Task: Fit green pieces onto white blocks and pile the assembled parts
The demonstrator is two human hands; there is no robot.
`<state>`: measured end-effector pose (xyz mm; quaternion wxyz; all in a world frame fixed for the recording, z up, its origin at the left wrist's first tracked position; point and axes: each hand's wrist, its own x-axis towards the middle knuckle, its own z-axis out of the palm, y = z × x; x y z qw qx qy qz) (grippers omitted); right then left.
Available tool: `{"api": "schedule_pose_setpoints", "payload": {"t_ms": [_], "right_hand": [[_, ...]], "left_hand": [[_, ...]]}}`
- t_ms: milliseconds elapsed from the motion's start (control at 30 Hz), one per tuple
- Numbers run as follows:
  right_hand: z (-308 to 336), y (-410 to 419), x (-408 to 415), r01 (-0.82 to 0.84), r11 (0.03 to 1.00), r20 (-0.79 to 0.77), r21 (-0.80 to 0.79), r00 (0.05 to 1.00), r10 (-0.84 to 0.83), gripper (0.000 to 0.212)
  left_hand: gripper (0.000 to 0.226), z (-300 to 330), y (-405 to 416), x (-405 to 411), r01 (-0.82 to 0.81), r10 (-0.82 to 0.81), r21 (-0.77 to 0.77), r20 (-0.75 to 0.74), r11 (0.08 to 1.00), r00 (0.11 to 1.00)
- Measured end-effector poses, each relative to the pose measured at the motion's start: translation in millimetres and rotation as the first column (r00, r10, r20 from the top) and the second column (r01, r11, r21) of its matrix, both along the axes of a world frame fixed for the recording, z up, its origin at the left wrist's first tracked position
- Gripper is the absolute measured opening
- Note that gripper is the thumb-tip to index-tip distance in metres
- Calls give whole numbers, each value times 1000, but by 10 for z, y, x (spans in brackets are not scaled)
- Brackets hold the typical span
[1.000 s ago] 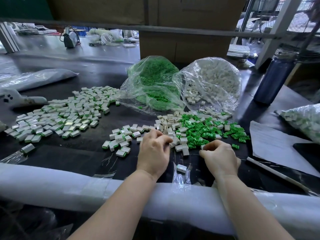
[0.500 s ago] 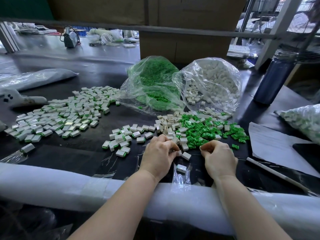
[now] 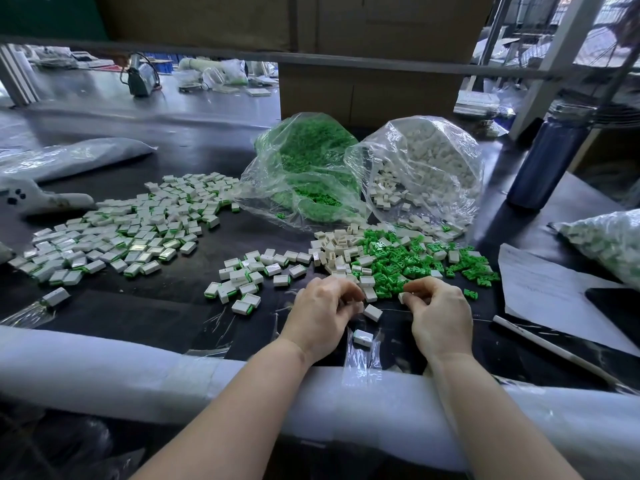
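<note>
Evidently, the fitting step was in hand: the left hand [image 3: 323,311] curled round a small white piece I could not make out, while the right hand [image 3: 437,310] pinched a white block [image 3: 402,297]. Loose green pieces [image 3: 408,259] lay at twelve o'clock of the hands, the assembled parts [image 3: 114,233] at ten. Next, a green piece probably needed aligning and pressing squarely in.

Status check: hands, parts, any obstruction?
Left hand curled on white block. Right hand pinching white block. Loose green pieces just ahead. Nothing blocking.
</note>
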<state>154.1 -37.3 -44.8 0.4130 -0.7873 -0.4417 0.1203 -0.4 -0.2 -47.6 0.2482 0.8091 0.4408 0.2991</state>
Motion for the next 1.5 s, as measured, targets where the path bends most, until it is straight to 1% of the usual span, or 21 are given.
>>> {"api": "schedule_pose_setpoints", "payload": {"t_ms": [133, 233, 367, 433, 500, 533, 600, 667, 833, 967, 1167, 1367, 1500], "right_hand": [[-33, 20, 19, -33, 998, -32, 52, 999, 35, 9], [-41, 18, 22, -78, 991, -52, 104, 995, 84, 12], [-26, 16, -2, -118, 981, -64, 152, 990, 129, 13], [-17, 19, -10, -141, 977, -60, 159, 987, 152, 12], [-13, 13, -16, -178, 968, -79, 179, 978, 194, 12], [-9, 4, -22, -197, 961, -97, 196, 971, 218, 11], [0, -12, -41, -232, 945, -116, 232, 958, 264, 12], [2, -18, -53, -266, 931, -120, 249, 946, 302, 13], [15, -22, -60, -298, 914, -210, 274, 909, 359, 14], [27, -24, -65, -301, 909, -291, 289, 877, 383, 22], [44, -21, -71, -334, 889, -318, 315, 845, 430, 17], [25, -22, -75, -341, 886, -430, 315, 781, 453, 12], [26, -28, -81, -365, 875, -434, 318, 765, 476, 11]], "left_hand": [[20, -10, 6, 9, 84, -84, -3, -25, 996, 996], [27, -28, 22, 14, 121, -122, -15, -119, 993, 985], [36, -54, 61, 21, 132, -133, -19, -263, 991, 956], [37, -77, 84, 30, 125, -119, 3, -285, 992, 951], [36, -95, 98, 32, 99, -94, 11, -228, 995, 969], [34, -101, 102, 27, 83, -82, 0, -167, 997, 983], [29, -96, 101, 2, 56, -55, -59, 5, 997, 998], [24, -68, 85, -24, 47, -27, -130, 156, 990, 987], [20, -36, 60, -42, 84, -7, -224, 323, 971, 946], [22, -42, 64, -47, 93, 10, -263, 364, 960, 931], [17, -34, 71, -42, 129, 9, -293, 427, 947, 904], [14, -47, 77, -30, 123, 25, -315, 427, 941, 904], [6, -58, 86, -21, 156, 4, -336, 431, 929, 902]]}}
